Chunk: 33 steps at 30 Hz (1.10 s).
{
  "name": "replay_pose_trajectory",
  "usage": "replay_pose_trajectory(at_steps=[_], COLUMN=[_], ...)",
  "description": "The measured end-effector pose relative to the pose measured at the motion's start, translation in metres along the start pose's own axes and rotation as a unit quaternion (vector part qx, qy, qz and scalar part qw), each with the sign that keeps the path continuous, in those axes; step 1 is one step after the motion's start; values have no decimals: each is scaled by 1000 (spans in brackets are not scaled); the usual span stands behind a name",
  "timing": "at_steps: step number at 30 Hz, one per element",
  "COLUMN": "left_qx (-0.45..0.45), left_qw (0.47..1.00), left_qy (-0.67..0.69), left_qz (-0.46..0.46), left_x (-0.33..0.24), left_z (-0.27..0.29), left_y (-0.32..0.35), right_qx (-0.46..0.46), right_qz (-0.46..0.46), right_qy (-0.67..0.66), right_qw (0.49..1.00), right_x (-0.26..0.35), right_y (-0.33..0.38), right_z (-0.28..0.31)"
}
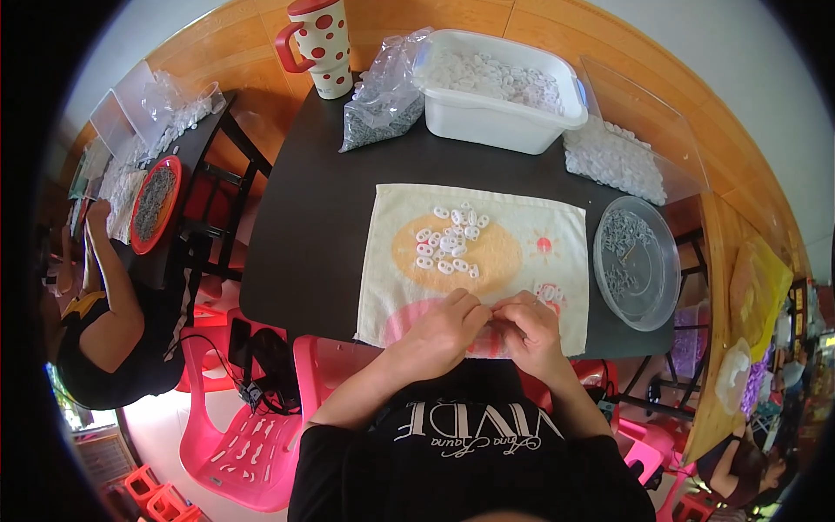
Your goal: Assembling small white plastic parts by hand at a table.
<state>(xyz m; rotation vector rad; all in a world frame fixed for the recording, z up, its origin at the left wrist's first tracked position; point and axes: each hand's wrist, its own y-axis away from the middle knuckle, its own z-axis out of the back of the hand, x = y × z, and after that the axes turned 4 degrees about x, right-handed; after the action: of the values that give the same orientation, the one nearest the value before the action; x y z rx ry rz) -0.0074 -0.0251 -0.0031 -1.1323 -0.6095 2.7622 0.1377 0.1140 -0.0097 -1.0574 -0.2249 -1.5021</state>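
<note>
Whatever sits between the left hand (444,326) and the right hand (531,329) is hidden by the curled fingers (487,311). The small white pieces (448,242) on the towel (522,252) are too small to make out. The grey bits in the clear round bowl (637,261) blur together.

Polka-dot mug (320,45), white tub (496,113), pink chair (243,444)

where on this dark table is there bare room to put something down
Freest: the bare dark table left of the towel, below the spotted mug and bag of small grey parts. A narrower strip lies between towel and white tub. The right is crowded: clear round dish, bag of white pieces. Both hands fill the near edge.
</note>
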Motion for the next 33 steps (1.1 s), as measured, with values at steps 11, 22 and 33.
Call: replay_pose_trajectory(at_steps=[11,22,33], left_qx=[-19,-41,2], left_qw=[999,999,999], left_qy=[35,5,-34], left_qz=[-14,-12,-33], left_x=[-1,-4,1], left_z=[-2,-5,-7], left_y=[3,4,8], right_qx=[16,78,124], right_qz=[117,142,135], right_qy=[94,145,144], right_qw=[989,976,972], right_x=[1,4,5], right_y=[4,6,1], right_z=[2,1,4])
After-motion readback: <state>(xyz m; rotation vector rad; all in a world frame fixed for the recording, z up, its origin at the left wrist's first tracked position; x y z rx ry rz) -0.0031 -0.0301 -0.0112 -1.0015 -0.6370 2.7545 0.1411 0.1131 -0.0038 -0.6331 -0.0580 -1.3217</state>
